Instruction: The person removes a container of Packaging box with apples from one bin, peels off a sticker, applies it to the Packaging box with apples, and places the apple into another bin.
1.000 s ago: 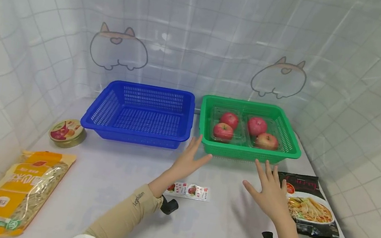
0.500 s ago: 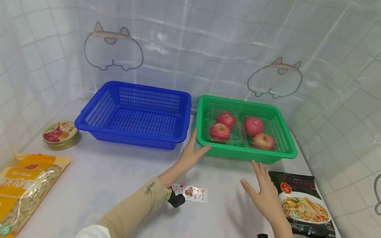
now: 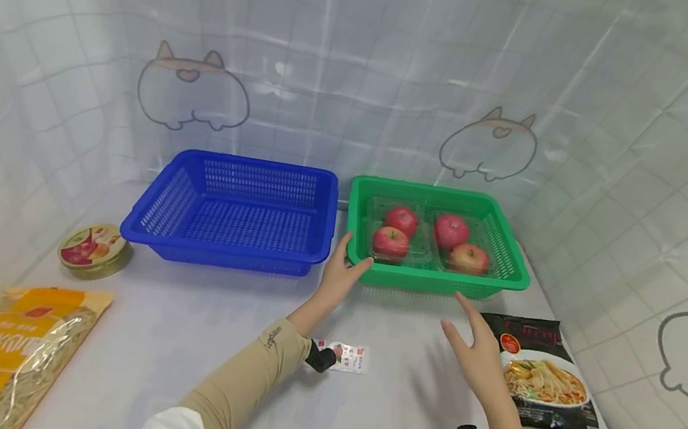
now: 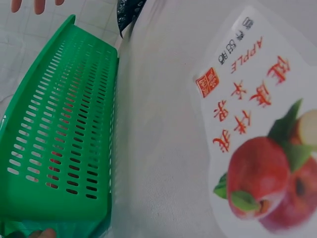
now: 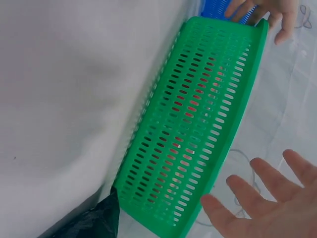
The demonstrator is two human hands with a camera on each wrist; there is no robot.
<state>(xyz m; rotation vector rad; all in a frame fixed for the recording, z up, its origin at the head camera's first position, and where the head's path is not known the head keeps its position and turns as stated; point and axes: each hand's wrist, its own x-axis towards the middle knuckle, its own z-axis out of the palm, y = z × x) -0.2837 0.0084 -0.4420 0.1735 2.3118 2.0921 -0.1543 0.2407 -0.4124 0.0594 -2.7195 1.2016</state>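
Note:
A green basket (image 3: 435, 280) at back centre-right holds two clear plastic boxes of apples (image 3: 390, 243). My left hand (image 3: 336, 281) is at its front left corner, thumb near the front rim and fingers along the left side. In the right wrist view the left hand (image 5: 270, 9) stands at the basket's far corner; firm contact cannot be told. Farther right, my right hand (image 3: 480, 356) is held in front of the basket with thumb and fingers apart, holding nothing. In the right wrist view its fingers (image 5: 257, 198) are spread beside the rim.
A blue basket (image 3: 229, 256) stands left of the green one. On the left lie a round tin (image 3: 95, 252) and a yellow noodle bag (image 3: 11, 357). A black noodle packet (image 3: 543, 381) lies on the right. Apple stickers (image 3: 351, 358) lie by the left wrist.
My left hand has moved up to the green basket's corner. My right hand has shifted slightly, its fingers now closer together in the head view. The baskets' contents look the same.

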